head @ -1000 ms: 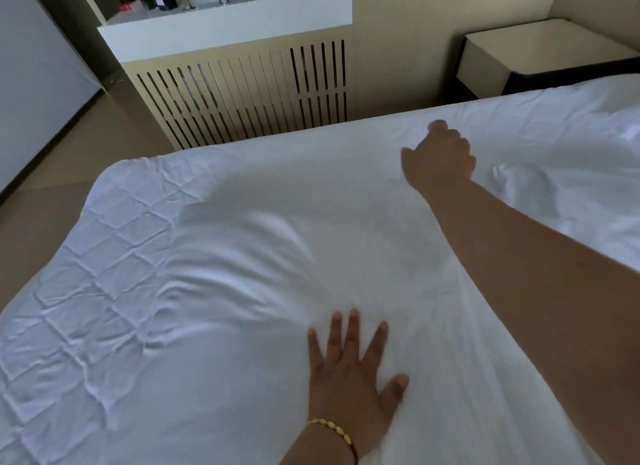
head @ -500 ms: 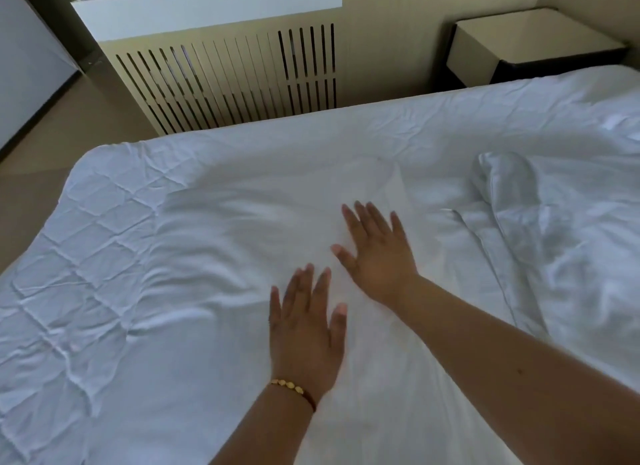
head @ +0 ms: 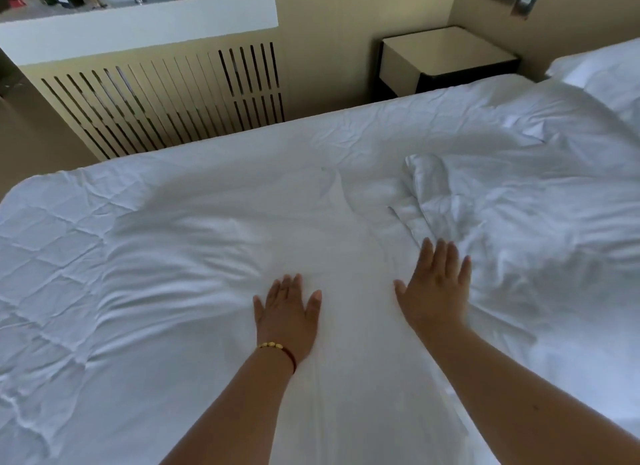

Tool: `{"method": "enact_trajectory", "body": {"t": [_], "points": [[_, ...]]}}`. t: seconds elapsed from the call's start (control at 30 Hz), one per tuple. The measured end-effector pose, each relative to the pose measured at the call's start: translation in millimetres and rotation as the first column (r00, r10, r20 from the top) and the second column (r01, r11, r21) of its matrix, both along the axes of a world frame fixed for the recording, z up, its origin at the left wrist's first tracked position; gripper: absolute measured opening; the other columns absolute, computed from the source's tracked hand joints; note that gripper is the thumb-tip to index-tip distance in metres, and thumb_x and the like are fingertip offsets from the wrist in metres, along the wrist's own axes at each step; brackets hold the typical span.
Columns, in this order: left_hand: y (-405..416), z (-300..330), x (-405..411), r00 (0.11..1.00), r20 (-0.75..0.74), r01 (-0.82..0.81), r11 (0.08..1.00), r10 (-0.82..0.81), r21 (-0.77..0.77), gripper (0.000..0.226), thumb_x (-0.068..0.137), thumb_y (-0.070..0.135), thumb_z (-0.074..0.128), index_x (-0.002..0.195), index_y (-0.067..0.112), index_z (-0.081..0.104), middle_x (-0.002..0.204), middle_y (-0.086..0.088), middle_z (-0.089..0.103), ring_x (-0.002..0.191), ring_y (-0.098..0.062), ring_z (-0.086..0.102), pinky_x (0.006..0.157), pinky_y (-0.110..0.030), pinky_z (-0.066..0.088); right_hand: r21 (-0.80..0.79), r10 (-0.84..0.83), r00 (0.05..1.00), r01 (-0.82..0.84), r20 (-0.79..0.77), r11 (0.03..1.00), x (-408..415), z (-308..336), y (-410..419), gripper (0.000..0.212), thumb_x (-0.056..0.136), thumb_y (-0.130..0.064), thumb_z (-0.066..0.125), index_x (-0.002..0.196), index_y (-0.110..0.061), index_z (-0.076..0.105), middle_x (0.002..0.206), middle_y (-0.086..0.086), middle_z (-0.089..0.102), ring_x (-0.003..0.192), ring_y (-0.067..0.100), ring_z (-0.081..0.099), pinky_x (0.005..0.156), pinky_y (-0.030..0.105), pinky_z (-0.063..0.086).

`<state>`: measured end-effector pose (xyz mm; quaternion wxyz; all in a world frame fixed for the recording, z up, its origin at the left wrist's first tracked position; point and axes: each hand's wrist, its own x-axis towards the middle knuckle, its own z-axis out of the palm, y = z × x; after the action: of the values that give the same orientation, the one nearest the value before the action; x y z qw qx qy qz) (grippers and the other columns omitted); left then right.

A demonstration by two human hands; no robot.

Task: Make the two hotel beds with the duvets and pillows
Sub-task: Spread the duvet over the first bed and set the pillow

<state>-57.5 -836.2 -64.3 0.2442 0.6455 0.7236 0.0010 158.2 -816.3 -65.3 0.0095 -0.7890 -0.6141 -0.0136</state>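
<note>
Both hands lie flat and spread on the white duvet cover [head: 346, 360] in the middle of the bed [head: 52, 291], holding nothing: the left hand [head: 285, 317] just beside the right hand [head: 434, 291]. The task looks early. The cover is only partly smoothed, the quilted duvet [head: 45, 256] lies bare at the left, and bunched folds [head: 485, 215] sit right of the right hand. A pillow [head: 602, 73] rests at the far right. No second bed is in view.
</note>
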Motion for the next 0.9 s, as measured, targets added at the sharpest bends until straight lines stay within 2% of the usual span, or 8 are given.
{"method": "enact_trajectory", "body": {"t": [0.13,0.3,0.4,0.6,0.67,0.73,0.8,0.9], "points": [[-7,18,48,0.97,0.226,0.076,0.993,-0.094,0.085,0.06,0.102,0.048,0.021,0.155,0.019,0.014,0.162,0.0,0.012,0.149,-0.012,0.005,0.122,-0.035,-0.001,-0.299,-0.29,0.95,0.311,0.115,0.902,67,6,-21,0.109,0.086,-0.066,0.043,0.145,0.0,-0.021,0.154,0.027,-0.006,0.143,0.044,-0.002,0.116,0.055,0.011],[-13,41,105,0.837,0.541,0.061,0.996,-0.089,0.071,0.057,0.1,0.045,0.039,0.149,0.019,0.032,0.154,0.002,0.034,0.142,-0.012,0.03,0.114,-0.026,0.023,-0.288,-0.19,0.978,0.158,-0.085,0.944,91,27,-38,0.083,0.087,-0.066,0.044,0.143,-0.008,0.026,0.136,0.016,0.044,0.126,0.031,0.044,0.102,0.039,0.037],[-2,46,148,0.783,0.621,0.012,0.996,0.048,-0.092,0.061,0.096,0.049,0.046,0.147,0.016,0.034,0.148,-0.005,0.043,0.134,-0.017,0.042,0.101,-0.025,0.033,-0.139,-0.138,0.982,0.12,-0.13,0.983,119,51,-35,0.068,0.088,-0.066,0.038,0.129,-0.013,0.045,0.118,0.009,0.058,0.11,0.028,0.055,0.091,0.04,0.042],[42,18,212,0.688,0.576,-0.204,0.88,0.441,-0.43,0.098,0.078,0.071,0.054,0.139,-0.004,0.041,0.116,-0.022,0.064,0.103,-0.037,0.064,0.094,-0.041,0.049,-0.157,-0.019,0.997,0.007,-0.071,0.988,195,39,-20,0.085,0.079,-0.08,0.01,0.148,-0.032,0.024,0.153,-0.005,0.031,0.143,0.02,0.023,0.116,0.047,0.014],[55,5,231,0.578,0.605,-0.269,0.828,0.547,-0.492,0.108,0.06,0.083,0.06,0.132,0.003,0.053,0.088,-0.007,0.067,0.077,-0.023,0.065,0.081,-0.032,0.053,-0.165,0.011,0.993,-0.031,-0.118,0.986,213,28,-20,0.105,0.063,-0.087,-0.01,0.149,-0.035,0.019,0.156,-0.007,0.026,0.145,0.017,0.02,0.117,0.044,0.012],[68,-5,254,0.429,0.651,-0.304,0.779,0.626,-0.549,0.124,0.031,0.09,0.068,0.125,0.01,0.058,0.1,-0.003,0.07,0.089,-0.023,0.068,0.089,-0.037,0.054,-0.149,0.054,0.982,-0.082,-0.181,0.985,227,18,-20,0.113,0.058,-0.088,-0.019,0.15,-0.034,0.019,0.154,-0.008,0.03,0.142,0.015,0.027,0.115,0.039,0.02],[77,-3,281,0.344,0.688,-0.309,0.769,0.639,-0.56,0.112,0.032,0.081,0.078,0.116,0.011,0.059,0.105,-0.004,0.069,0.095,-0.025,0.067,0.093,-0.038,0.052,-0.12,0.09,0.961,-0.125,-0.26,0.985,236,12,-18,0.104,0.065,-0.086,-0.01,0.15,-0.032,0.018,0.151,-0.009,0.037,0.138,0.013,0.034,0.113,0.035,0.026],[83,12,313,0.339,0.762,-0.357,0.825,0.552,-0.438,0.046,0.064,0.033,0.084,0.095,0.007,0.063,0.097,-0.009,0.069,0.085,-0.027,0.067,0.081,-0.031,0.055,-0.081,0.08,0.903,-0.125,-0.423,0.989,243,15,-11,0.096,0.071,-0.081,0.003,0.151,-0.031,0.016,0.15,-0.008,0.038,0.137,0.013,0.035,0.113,0.031,0.024]]}}
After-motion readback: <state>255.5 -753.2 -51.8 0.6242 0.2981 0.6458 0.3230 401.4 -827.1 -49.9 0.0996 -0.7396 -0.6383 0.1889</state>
